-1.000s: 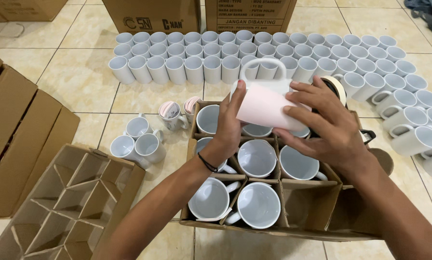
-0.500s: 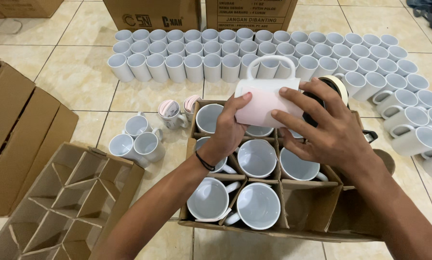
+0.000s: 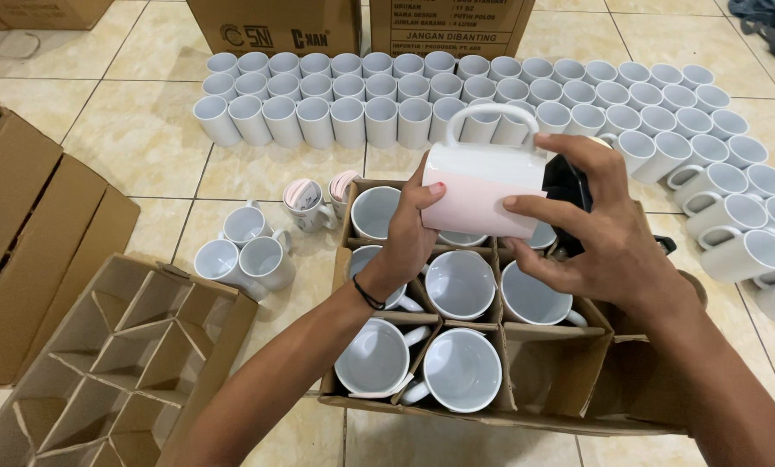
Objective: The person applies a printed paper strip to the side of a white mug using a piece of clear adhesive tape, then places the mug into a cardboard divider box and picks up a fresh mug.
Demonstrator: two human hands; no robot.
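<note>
Beige glazed floor tiles (image 3: 145, 138) spread under everything, with brown cardboard cartons (image 3: 275, 22) standing along the far edge and flattened brown cardboard (image 3: 33, 233) lying at the left. Across the back and curving down the right side, rows of plain white ceramic mugs (image 3: 379, 95) stand upright, packed rim to rim. Nearer, an open brown cardboard box with a grid divider (image 3: 569, 372) sits on the tiles; six of its cells visibly hold a white mug mouth-up, a seventh mug shows partly under the held one, and the near right cell is unfilled. An empty brown cardboard divider insert (image 3: 119, 355) lies at the lower left, and between it and the box three loose white mugs (image 3: 245, 246) huddle together, with two small white mugs with pinkish insides (image 3: 314, 199) just beyond them beside the box's far corner. Above the box's far cells, a white ceramic mug with a faint pink tint (image 3: 482, 186) is held on its side, handle up. Compared with half a second ago it has turned a little more level and its handle stands clearer of the fingers, while the box and the rows have stayed put. The left hand (image 3: 409, 229), a dark band at its wrist, clasps the mug's base end, thumb on the wall. The right hand (image 3: 603, 233) grips the mouth end with fingers spread, and something black (image 3: 569, 186) shows at that end; what it is cannot be told.
</note>
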